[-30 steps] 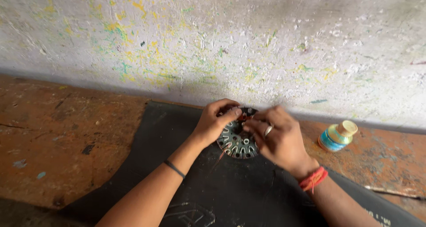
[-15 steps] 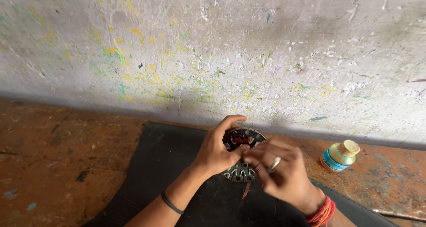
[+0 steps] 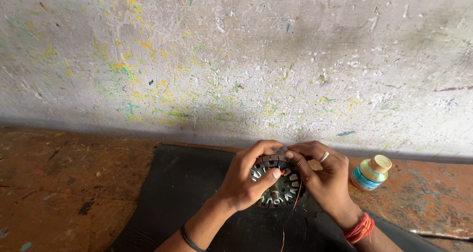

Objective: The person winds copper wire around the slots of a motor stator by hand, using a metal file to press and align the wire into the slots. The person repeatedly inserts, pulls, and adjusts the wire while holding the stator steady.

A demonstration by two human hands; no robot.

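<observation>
**bench_lurker:** So I'm standing right behind this person at the workbench. Both hands are on a round slotted metal core (image 3: 277, 190), like the inside of a fan motor, sitting on a black mat (image 3: 182, 193) near the wall. The left hand (image 3: 246, 183) is wrapped around the left side of the core, fingers curled over the top edge and thumb pressed across the face, so it's clamped on it. The right hand (image 3: 322, 178) is closed in a pinch at the top rim, fingertips meeting right where the left fingers are.

**coil_curious:** Pinching what, though? Any wire on it?

**bench_lurker:** There's a thin copper wire (image 3: 289, 217) trailing down from under the right hand over the mat toward the person. I'd say that's what the pinch is on, but the tips cover the exact spot, so I can't swear to it.

**coil_curious:** How far along does it look?

**bench_lurker:** Early, if you ask me. The slots I can see on the lower half look bare, just shiny metal teeth, no bundles of copper packed in. Only that single strand is in play. The upper part is hidden under the fingers, so something may be done there. Most of the ring looks left to fill.

**coil_curious:** Anything else around?

**bench_lurker:** A small bottle (image 3: 370, 173) with a tan cap, lying just right of the right hand on the rusty-orange bench (image 3: 64, 178). Paint-flecked wall (image 3: 236, 59) behind.
</observation>
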